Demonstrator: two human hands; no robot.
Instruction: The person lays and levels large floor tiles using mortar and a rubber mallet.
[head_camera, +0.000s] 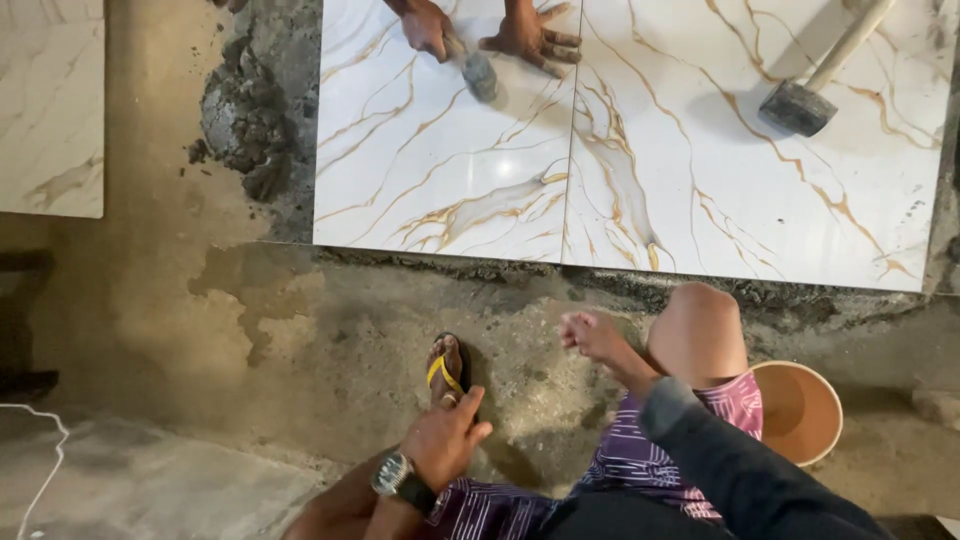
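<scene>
Now the left hand (445, 438) rests open on the foot in a yellow sandal (447, 372); the right hand (590, 335) hangs half-curled, empty. Better keep both off the marble tile (440, 160).

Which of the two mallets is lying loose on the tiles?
The black-headed rubber mallet with pale wooden handle at upper right; nobody holds it. The other, grey-headed mallet is gripped by a co-worker's hand.

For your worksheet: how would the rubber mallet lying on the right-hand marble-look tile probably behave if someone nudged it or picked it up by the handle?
The rubber mallet would probably feel head-heavy: its dark head looks bulky beside the slim pale handle. Nudged, it would likely slide rather than roll, since the tile looks glossy and reflects light. The handle looks stiff, not floppy.
</scene>
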